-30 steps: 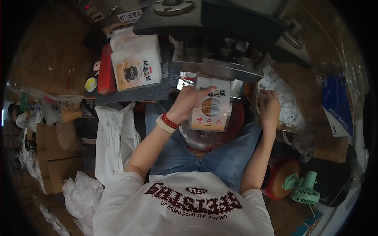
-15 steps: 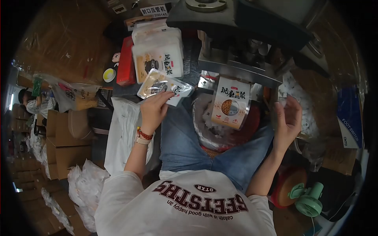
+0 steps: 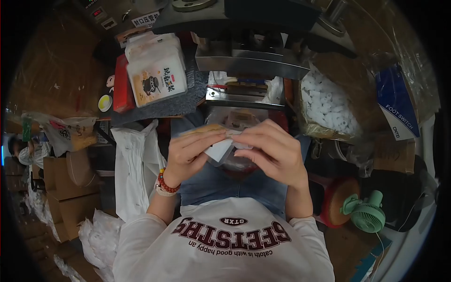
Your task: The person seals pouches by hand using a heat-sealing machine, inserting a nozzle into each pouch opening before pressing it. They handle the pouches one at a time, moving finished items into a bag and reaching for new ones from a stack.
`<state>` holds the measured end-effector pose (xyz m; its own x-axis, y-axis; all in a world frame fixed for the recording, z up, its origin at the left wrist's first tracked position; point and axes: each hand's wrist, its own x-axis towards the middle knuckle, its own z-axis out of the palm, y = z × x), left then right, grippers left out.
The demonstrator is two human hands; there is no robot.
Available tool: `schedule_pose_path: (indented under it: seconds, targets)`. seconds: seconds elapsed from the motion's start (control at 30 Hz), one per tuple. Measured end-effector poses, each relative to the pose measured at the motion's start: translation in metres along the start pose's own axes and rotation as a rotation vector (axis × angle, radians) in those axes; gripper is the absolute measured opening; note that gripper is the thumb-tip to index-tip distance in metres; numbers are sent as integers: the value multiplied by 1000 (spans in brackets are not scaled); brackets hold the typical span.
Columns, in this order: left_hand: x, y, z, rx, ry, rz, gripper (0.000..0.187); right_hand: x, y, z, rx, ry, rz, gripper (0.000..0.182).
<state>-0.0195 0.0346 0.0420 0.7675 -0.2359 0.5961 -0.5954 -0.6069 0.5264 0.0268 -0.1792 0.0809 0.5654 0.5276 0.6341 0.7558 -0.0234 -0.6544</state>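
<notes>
My left hand (image 3: 197, 151) is closed on a printed stand-up pouch (image 3: 219, 151) with a white and tan face, tilted above my lap. At the pouch's edge my right hand (image 3: 275, 152) pinches a small white piece (image 3: 230, 134), which looks like a plastic spout; the fingers hide most of it. The two hands nearly meet. Just beyond them, a clear plastic bag (image 3: 221, 115) sits between my knees, with printed pouches partly visible inside. Past that stands the metal press (image 3: 251, 63), its lower plate facing me.
A stack of printed pouches (image 3: 157, 82) lies on the grey mat at the left, beside a red box (image 3: 123, 84). A box of small white pieces (image 3: 329, 101) stands at the right. A green fan (image 3: 368, 211) is at the lower right, cardboard boxes (image 3: 70, 197) at the left.
Both hands have come together over my lap, bringing the pouch and the small white piece together. The pouch that hung at the press is gone from there. The view has shifted.
</notes>
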Motion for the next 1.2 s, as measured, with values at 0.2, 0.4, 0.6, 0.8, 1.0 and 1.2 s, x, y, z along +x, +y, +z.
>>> schedule_pose_path:
  seconds: [0.2, 0.4, 0.6, 0.8, 1.0, 1.2]
  targets:
    - [-7, -22, 79, -884, -48, -755, 25, -8, 35, -5, -372, 256, 318, 35]
    - [43, -43, 84, -1163, 56, -1001, 23, -13, 47, -71, -708, 483, 558, 26]
    - [53, -54, 87, -1257, 96, -1025, 25, -40, 129, -77, -833, 215, 593, 23]
    - [41, -89, 21, 627, 261, -368, 62, -40, 113, -69, -716, 522, 649, 20]
    - [-40, -109, -15, 585, -123, -235, 59, -33, 74, -44, -269, 729, 360, 17]
    - [-23, -50, -9, 50, 215, -374, 35, -8, 17, -4, -269, 388, 43, 27]
